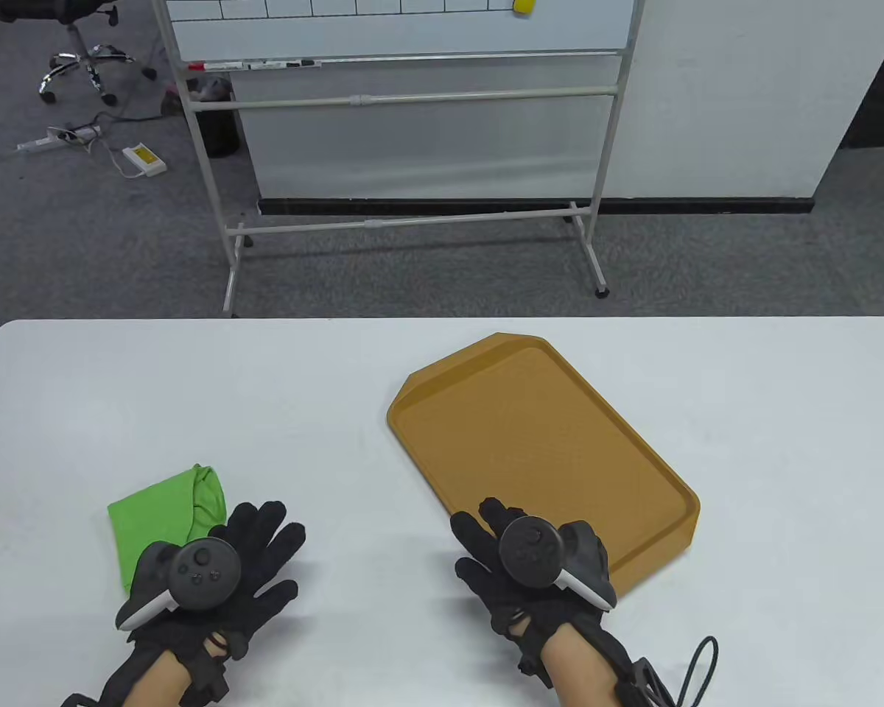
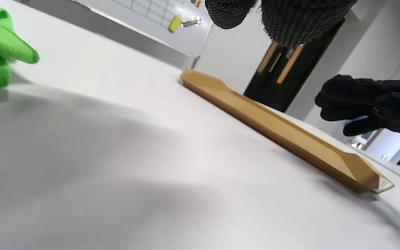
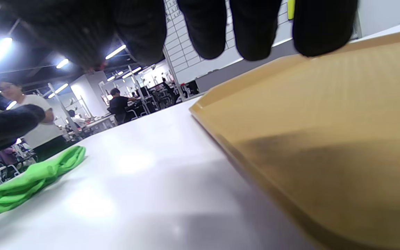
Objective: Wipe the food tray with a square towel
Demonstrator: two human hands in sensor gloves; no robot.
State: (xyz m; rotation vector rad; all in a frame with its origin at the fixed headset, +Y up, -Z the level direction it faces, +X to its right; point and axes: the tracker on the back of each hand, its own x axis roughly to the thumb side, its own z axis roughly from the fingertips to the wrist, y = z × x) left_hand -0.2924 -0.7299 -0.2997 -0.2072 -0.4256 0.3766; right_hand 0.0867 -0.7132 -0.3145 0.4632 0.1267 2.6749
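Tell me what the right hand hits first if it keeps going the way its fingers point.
Probably the tray: the right hand hovers at its near corner, fingers aimed along its near-left edge. Height above the rim is unclear, so it may pass over.

Two gloved hands reach forward side by side: left hand (image 1: 225,563) fingers spread, right hand (image 1: 534,567) fingers loosely extended, neither holding anything.
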